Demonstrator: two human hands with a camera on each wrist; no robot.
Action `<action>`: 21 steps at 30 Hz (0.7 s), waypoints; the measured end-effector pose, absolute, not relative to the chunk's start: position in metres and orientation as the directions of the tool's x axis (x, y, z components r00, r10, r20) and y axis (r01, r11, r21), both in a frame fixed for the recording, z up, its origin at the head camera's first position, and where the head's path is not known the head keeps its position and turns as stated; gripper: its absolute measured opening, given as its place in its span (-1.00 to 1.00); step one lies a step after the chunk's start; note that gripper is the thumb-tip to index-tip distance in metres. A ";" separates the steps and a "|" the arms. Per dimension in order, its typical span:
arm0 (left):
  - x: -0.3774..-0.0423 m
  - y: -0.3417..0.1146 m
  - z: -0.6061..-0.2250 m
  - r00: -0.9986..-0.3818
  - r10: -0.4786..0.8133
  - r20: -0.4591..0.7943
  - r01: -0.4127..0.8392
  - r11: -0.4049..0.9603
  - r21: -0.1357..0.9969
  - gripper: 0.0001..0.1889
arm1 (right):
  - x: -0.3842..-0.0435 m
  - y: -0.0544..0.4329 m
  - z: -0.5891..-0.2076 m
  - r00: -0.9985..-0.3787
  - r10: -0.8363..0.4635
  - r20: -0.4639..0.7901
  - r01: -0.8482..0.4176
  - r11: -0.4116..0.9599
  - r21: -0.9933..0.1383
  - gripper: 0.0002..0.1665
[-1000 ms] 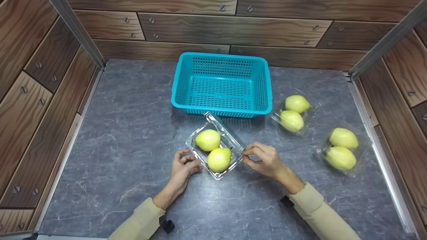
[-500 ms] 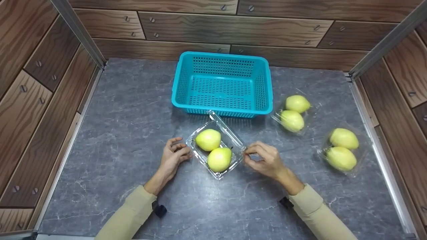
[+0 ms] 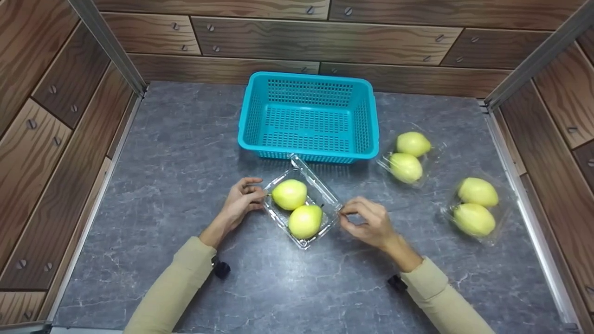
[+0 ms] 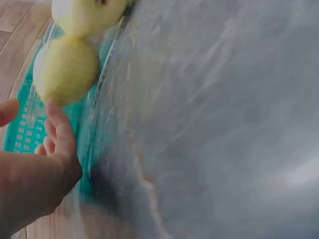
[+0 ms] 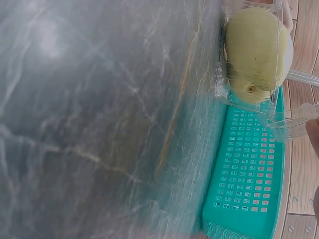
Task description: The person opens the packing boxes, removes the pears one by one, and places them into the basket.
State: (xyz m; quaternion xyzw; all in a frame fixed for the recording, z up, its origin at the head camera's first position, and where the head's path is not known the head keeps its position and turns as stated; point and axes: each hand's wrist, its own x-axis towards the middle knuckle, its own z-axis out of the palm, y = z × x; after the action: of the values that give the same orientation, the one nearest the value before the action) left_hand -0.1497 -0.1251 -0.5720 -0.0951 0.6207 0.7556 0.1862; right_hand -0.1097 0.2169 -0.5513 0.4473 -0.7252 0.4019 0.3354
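Observation:
A clear plastic clamshell container point(image 3: 281, 225) with its lid point(image 3: 317, 182) raised sits before me. In it lie two yellow-green pears, one at the upper left point(image 3: 289, 195) and one at the lower right point(image 3: 305, 222). My right hand point(image 3: 370, 223) pinches the near corner of the lid between thumb and fingertips. At the container's left corner is my left hand point(image 3: 240, 202), its fingertips right at the rim. The left wrist view shows those fingers point(image 4: 62, 129) extended beside a pear, the thumb apart from them.
A turquoise perforated basket point(image 3: 308, 155) stands just behind the container. To the right are two more clear packs, each with two pears: one nearer the basket point(image 3: 405, 168), one farther right point(image 3: 474, 220). Wood-patterned walls point(image 3: 320, 39) enclose the grey marbled tabletop point(image 3: 185, 139) at back and sides.
My left hand has left the container's lower-left side and moved up and left, around to its left corner. The lid has tilted slightly right; my right hand has kept its pinch.

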 end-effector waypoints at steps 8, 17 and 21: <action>-0.168 -0.124 -0.573 -0.900 0.257 -0.352 -0.388 -0.102 0.916 -0.48 | -0.109 0.218 -0.549 -0.377 -0.386 0.842 -0.918 0.275 -0.285 -0.81; -0.181 -0.122 -0.573 -0.883 0.293 -0.366 -0.398 -0.056 0.916 -0.50 | -0.108 0.218 -0.549 -0.382 -0.395 0.836 -0.916 0.282 -0.286 -0.97; -0.185 -0.120 -0.573 -0.878 0.297 -0.376 -0.404 -0.037 0.914 -0.55 | -0.108 0.220 -0.549 -0.384 -0.407 0.829 -0.916 0.285 -0.284 -0.96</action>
State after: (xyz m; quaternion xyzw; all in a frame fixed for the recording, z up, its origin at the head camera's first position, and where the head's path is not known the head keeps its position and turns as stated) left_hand -0.1851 -0.1199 -0.5731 -0.0411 0.6496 0.7190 0.2435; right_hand -0.1079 0.2198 -0.5492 0.4509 -0.7332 0.3929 0.3237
